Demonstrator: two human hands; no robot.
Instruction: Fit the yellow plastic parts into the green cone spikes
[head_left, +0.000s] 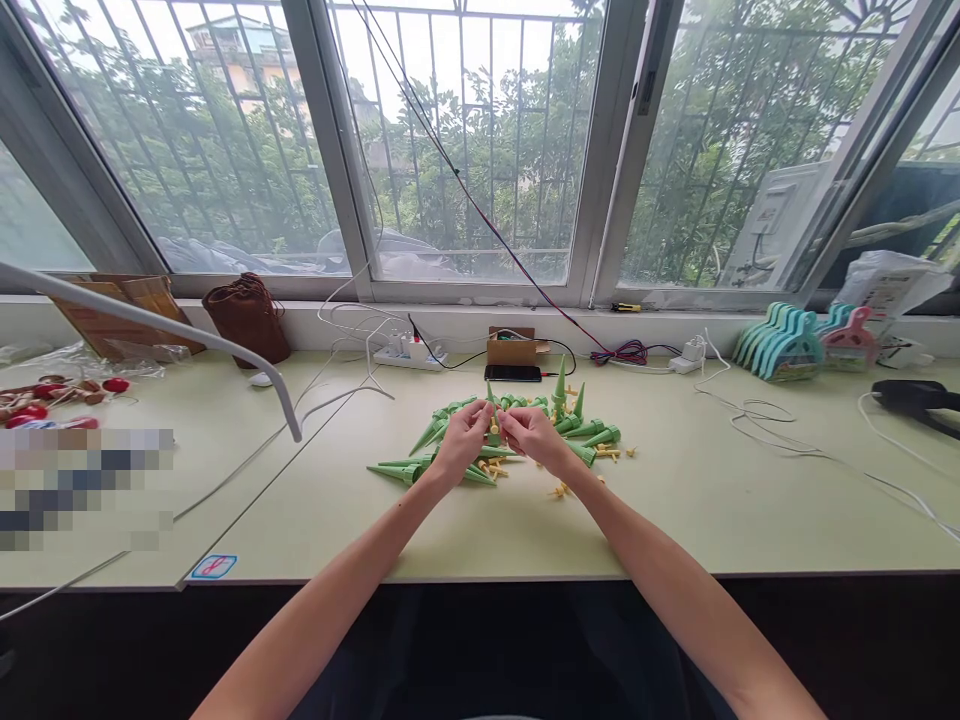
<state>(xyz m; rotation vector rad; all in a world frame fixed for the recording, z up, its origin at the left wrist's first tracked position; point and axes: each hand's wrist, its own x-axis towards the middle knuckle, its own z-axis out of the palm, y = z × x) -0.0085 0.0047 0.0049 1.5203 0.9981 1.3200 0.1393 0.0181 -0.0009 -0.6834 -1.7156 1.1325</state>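
Observation:
My left hand (463,440) and my right hand (534,434) meet over the middle of the pale green table (675,510). Both are pinched on a small yellow plastic piece (494,428) held between their fingertips. Under and around them lies a pile of green cone-shaped spikes (420,440), most lying flat. One green spike (560,385) stands upright just behind my right hand. Several small yellow pieces (559,489) are scattered on the table near my right wrist.
A phone (512,373) and a small cardboard box (512,348) sit behind the pile. A power strip (409,353) with cables, a brown pouch (247,318), teal and pink plastic items (780,345), and a white lamp arm (187,335) line the back and left.

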